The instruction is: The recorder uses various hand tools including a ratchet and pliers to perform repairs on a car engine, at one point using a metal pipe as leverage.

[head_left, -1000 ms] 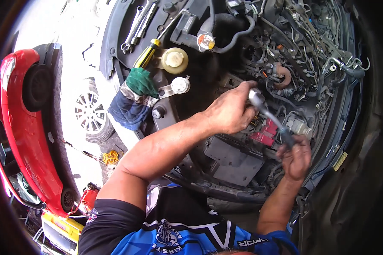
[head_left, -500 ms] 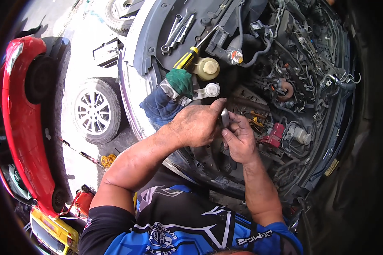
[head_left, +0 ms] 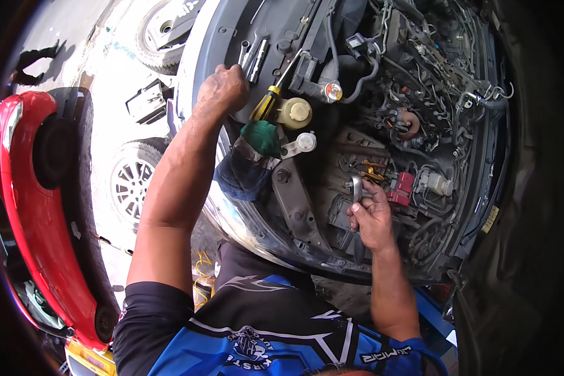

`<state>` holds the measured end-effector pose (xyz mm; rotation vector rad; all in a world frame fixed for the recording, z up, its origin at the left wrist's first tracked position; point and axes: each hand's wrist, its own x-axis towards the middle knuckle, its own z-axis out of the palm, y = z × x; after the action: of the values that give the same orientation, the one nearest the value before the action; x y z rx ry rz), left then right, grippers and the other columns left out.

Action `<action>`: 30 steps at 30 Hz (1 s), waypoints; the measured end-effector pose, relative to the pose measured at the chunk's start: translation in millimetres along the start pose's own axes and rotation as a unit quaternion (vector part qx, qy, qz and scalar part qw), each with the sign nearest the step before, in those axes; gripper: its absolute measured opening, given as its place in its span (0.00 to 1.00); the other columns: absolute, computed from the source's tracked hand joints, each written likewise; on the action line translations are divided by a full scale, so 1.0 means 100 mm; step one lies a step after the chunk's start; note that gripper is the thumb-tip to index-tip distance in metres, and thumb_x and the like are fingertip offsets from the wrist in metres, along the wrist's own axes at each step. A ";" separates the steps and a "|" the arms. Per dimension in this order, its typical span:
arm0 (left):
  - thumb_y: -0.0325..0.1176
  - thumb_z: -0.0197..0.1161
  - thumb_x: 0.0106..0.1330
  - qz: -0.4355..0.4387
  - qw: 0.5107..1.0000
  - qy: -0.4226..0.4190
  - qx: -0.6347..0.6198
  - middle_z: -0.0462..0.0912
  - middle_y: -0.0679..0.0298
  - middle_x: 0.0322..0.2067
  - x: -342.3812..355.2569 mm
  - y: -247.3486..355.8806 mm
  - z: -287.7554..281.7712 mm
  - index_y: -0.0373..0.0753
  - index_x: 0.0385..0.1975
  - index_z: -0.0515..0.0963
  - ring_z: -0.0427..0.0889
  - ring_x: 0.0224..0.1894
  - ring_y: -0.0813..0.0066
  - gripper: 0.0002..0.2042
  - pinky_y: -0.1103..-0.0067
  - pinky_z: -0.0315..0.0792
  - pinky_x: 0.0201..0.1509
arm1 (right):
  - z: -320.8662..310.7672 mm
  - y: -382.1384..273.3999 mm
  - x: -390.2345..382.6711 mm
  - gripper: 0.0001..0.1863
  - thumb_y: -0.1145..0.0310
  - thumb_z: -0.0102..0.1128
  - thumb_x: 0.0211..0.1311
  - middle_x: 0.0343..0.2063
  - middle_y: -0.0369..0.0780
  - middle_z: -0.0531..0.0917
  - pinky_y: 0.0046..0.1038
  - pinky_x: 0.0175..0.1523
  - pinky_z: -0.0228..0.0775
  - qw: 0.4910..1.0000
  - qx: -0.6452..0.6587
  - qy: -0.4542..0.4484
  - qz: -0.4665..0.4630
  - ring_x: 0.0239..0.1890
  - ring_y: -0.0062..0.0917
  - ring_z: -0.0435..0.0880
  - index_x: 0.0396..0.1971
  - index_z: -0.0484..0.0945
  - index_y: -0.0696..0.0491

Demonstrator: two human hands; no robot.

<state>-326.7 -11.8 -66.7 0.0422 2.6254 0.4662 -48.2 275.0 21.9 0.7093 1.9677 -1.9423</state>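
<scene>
I look down into an open car engine bay (head_left: 420, 106). My left hand (head_left: 222, 88) is stretched out to the bay's upper left rim, fist closed beside several loose metal sockets and wrenches (head_left: 254, 53); what it holds is hidden. My right hand (head_left: 371, 216) is low in the bay, closed around the handle of a grey ratchet wrench (head_left: 356, 188) that points up. A yellow-handled screwdriver (head_left: 264, 103) lies just right of my left hand. A red part (head_left: 402, 187) sits right of the ratchet.
A cream reservoir cap (head_left: 297, 111), a white cap (head_left: 306, 141) and a green and blue rag (head_left: 247, 160) lie on the bay's left side. A red car (head_left: 25, 207) stands at the left. Two wheels (head_left: 131, 182) are on the ground below the bumper.
My left hand left the spot where both hands met and reached up-left to the tools on the rim. My right hand stayed low, now gripping the ratchet alone.
</scene>
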 end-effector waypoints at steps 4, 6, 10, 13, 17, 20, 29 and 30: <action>0.40 0.74 0.52 0.119 0.985 0.037 0.117 0.60 0.51 0.71 0.16 0.23 -0.20 0.47 0.74 0.54 0.64 0.70 0.52 0.48 0.60 0.66 0.69 | -0.14 0.04 -0.06 0.28 0.79 0.55 0.67 0.28 0.41 0.80 0.19 0.26 0.68 0.999 -0.008 0.022 0.030 0.21 0.16 0.73 0.66 0.60 0.51; 0.37 0.82 0.37 0.218 0.956 0.053 0.191 0.54 0.54 0.74 0.41 0.17 -0.23 0.51 0.76 0.47 0.61 0.71 0.49 0.62 0.55 0.64 0.70 | -0.16 0.09 -0.06 0.28 0.79 0.55 0.67 0.28 0.41 0.80 0.20 0.26 0.68 1.000 -0.010 0.017 0.021 0.22 0.16 0.73 0.66 0.60 0.51; 0.38 0.86 0.28 0.251 0.926 -0.021 0.281 0.55 0.57 0.74 0.70 0.35 -0.30 0.49 0.77 0.44 0.58 0.72 0.50 0.70 0.57 0.59 0.73 | -0.24 0.14 -0.10 0.28 0.79 0.54 0.68 0.28 0.41 0.80 0.19 0.26 0.68 0.999 0.013 0.033 0.014 0.22 0.16 0.73 0.66 0.60 0.52; 0.37 0.85 0.28 0.262 0.923 -0.016 0.280 0.61 0.57 0.71 0.72 0.34 -0.33 0.46 0.76 0.44 0.59 0.72 0.49 0.69 0.57 0.60 0.72 | -0.21 0.10 -0.12 0.28 0.79 0.55 0.68 0.28 0.40 0.80 0.19 0.26 0.68 0.998 0.028 0.036 0.032 0.22 0.15 0.73 0.66 0.59 0.52; 0.31 0.75 0.32 0.238 0.945 -0.014 0.224 0.63 0.45 0.66 0.64 0.36 -0.32 0.51 0.75 0.51 0.61 0.70 0.44 0.61 0.58 0.62 0.73 | -0.23 0.18 -0.11 0.29 0.79 0.55 0.68 0.27 0.38 0.79 0.18 0.26 0.68 0.998 0.029 0.032 0.038 0.22 0.14 0.73 0.67 0.59 0.53; 0.38 0.73 0.41 0.289 0.955 0.050 -0.043 0.63 0.46 0.65 0.46 0.29 -0.40 0.50 0.72 0.60 0.64 0.68 0.46 0.50 0.57 0.61 0.73 | -0.23 0.20 -0.15 0.29 0.80 0.55 0.68 0.27 0.37 0.79 0.18 0.27 0.67 0.999 0.023 0.030 -0.023 0.22 0.14 0.72 0.67 0.59 0.53; 0.79 0.37 0.63 -0.026 0.482 -0.322 -0.814 0.78 0.61 0.33 -1.37 1.01 0.77 0.44 0.27 0.72 0.79 0.40 0.65 0.38 0.72 0.72 0.43 | -0.10 -0.15 -0.17 0.31 0.81 0.53 0.69 0.32 0.38 0.79 0.16 0.30 0.67 0.984 -0.014 0.015 -0.179 0.28 0.13 0.73 0.69 0.56 0.54; 0.69 0.41 0.71 -0.010 0.580 -0.277 -0.766 0.76 0.65 0.28 -1.45 1.04 0.97 0.41 0.26 0.72 0.76 0.32 0.70 0.33 0.77 0.69 0.38 | -0.10 -0.22 -0.16 0.31 0.82 0.53 0.69 0.32 0.37 0.79 0.16 0.32 0.67 0.984 -0.017 0.010 -0.178 0.29 0.12 0.73 0.69 0.56 0.55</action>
<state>-158.5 100.8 -48.1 -0.3369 0.9029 2.0721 -45.4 283.6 49.6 0.3873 2.2605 -2.0928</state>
